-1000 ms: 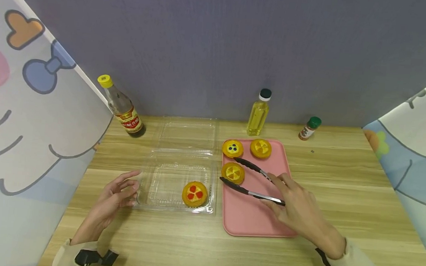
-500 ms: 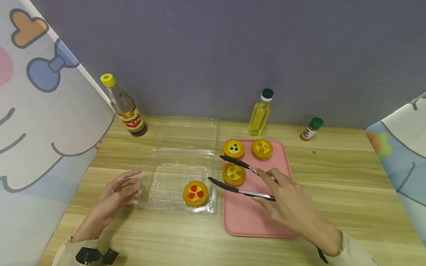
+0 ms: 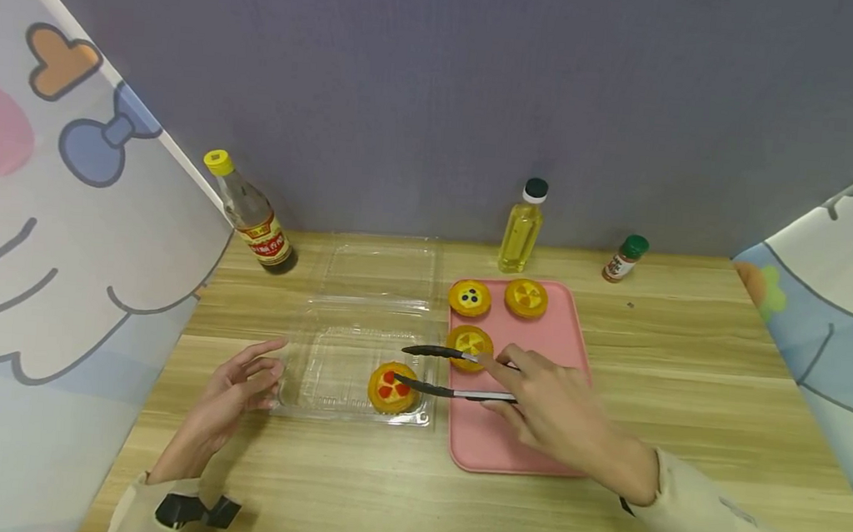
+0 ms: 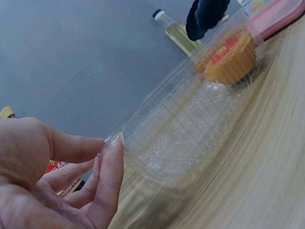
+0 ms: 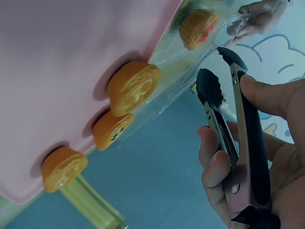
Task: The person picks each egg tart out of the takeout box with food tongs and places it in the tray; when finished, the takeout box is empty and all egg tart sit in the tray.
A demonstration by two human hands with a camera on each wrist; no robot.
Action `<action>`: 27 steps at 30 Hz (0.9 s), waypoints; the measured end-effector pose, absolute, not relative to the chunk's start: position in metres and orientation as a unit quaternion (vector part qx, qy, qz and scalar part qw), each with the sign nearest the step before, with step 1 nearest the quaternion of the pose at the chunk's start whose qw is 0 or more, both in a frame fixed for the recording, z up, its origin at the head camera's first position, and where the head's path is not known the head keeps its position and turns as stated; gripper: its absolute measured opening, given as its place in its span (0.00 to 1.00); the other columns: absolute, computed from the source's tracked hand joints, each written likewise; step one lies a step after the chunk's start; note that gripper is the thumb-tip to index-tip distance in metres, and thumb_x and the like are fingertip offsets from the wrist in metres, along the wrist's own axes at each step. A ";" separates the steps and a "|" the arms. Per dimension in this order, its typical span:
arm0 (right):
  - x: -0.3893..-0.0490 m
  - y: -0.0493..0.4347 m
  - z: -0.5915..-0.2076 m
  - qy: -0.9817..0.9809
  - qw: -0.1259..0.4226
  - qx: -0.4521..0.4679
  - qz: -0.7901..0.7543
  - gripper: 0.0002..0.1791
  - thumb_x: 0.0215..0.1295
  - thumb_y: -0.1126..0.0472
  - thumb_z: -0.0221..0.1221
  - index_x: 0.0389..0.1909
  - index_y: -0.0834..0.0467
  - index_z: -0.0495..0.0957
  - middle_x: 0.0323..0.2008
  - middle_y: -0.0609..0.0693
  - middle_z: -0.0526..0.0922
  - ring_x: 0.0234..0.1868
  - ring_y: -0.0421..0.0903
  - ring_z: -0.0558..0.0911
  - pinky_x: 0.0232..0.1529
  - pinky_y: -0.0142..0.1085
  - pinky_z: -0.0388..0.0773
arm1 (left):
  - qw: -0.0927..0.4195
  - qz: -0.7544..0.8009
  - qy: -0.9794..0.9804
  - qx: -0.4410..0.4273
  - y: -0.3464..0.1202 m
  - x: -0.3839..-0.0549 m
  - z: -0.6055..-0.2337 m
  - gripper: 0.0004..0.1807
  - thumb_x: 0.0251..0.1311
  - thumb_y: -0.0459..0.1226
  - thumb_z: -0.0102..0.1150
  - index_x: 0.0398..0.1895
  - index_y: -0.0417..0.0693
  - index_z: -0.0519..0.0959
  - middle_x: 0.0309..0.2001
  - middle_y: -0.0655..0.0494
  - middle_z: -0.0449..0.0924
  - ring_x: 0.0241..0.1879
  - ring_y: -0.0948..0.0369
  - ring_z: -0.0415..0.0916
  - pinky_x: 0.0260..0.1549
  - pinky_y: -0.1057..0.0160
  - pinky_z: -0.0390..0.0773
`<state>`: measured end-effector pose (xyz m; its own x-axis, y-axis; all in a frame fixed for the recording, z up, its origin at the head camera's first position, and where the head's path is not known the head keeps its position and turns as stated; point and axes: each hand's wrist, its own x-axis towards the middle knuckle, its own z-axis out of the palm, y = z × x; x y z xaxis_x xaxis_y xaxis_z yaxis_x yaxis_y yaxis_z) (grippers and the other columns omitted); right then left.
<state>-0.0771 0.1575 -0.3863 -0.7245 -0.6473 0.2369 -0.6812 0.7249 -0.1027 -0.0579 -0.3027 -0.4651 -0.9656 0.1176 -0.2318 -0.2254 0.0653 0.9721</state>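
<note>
In the head view my right hand point(image 3: 547, 401) grips a pair of black-tipped metal tongs point(image 3: 487, 396). The tongs' arms stand apart with nothing between them, above the right side of a clear plastic box point(image 3: 325, 412). Inside that box, at its right front corner, lies an egg tart with red pieces point(image 3: 385, 393). My left hand point(image 4: 71, 176) pinches the box's rim between thumb and fingers at the left side. On the pink tray point(image 3: 483, 454) sit two tarts with yellow wedges, a near one point(image 3: 469, 336) and a far one point(image 3: 526, 298), plus a tart with dark berries point(image 3: 469, 298).
Behind the tray stands a bottle of yellow oil point(image 3: 520, 238). A green-capped spice jar point(image 3: 625, 259) is at the back right. At the back left is a dark sauce bottle point(image 3: 260, 228) with a yellow cap. The box's lid point(image 3: 381, 271) lies folded back towards the grey wall.
My right hand has carried the tongs leftward, from around the near yellow-wedge tart on the tray to over the box. The left hand keeps its hold on the rim.
</note>
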 end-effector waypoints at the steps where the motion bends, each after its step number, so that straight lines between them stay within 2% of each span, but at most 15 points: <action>1: -0.077 0.156 -0.387 -0.922 0.092 0.364 0.093 0.30 0.59 0.50 0.76 0.63 0.48 0.82 0.43 0.44 0.81 0.33 0.38 0.79 0.23 0.28 0.74 | 0.126 0.683 0.719 -0.038 -0.303 -0.058 -0.465 0.31 0.78 0.37 0.55 0.79 0.41 0.60 0.47 0.61 0.80 0.37 0.69 0.79 0.34 0.68 0.87; 6: -0.077 0.146 -0.388 -0.915 0.090 0.383 0.088 0.27 0.61 0.49 0.74 0.62 0.45 0.82 0.47 0.44 0.83 0.37 0.41 0.84 0.21 0.32 0.78 | 0.125 0.681 0.720 -0.040 -0.301 -0.059 -0.465 0.32 0.78 0.37 0.55 0.79 0.40 0.60 0.48 0.61 0.79 0.37 0.70 0.79 0.34 0.68 0.87; 14: -0.079 0.137 -0.388 -0.907 0.082 0.407 0.067 0.28 0.63 0.47 0.73 0.62 0.51 0.82 0.45 0.47 0.82 0.33 0.41 0.81 0.18 0.31 0.76 | 0.126 0.682 0.719 -0.044 -0.301 -0.058 -0.466 0.31 0.78 0.38 0.55 0.79 0.42 0.60 0.48 0.61 0.79 0.38 0.69 0.79 0.34 0.68 0.87; 21: -0.083 0.130 -0.388 -0.902 0.080 0.422 0.050 0.28 0.65 0.47 0.71 0.63 0.52 0.81 0.46 0.48 0.81 0.35 0.42 0.82 0.19 0.34 0.80 | 0.126 0.681 0.720 -0.047 -0.301 -0.059 -0.466 0.31 0.78 0.38 0.56 0.79 0.42 0.61 0.49 0.60 0.79 0.38 0.69 0.79 0.34 0.67 0.87; 27: -0.087 0.127 -0.390 -0.900 0.081 0.425 0.052 0.28 0.66 0.47 0.71 0.64 0.52 0.81 0.46 0.49 0.81 0.34 0.42 0.82 0.18 0.33 0.79 | 0.126 0.685 0.716 -0.045 -0.301 -0.059 -0.466 0.31 0.78 0.37 0.56 0.79 0.41 0.60 0.48 0.60 0.79 0.37 0.69 0.79 0.33 0.68 0.87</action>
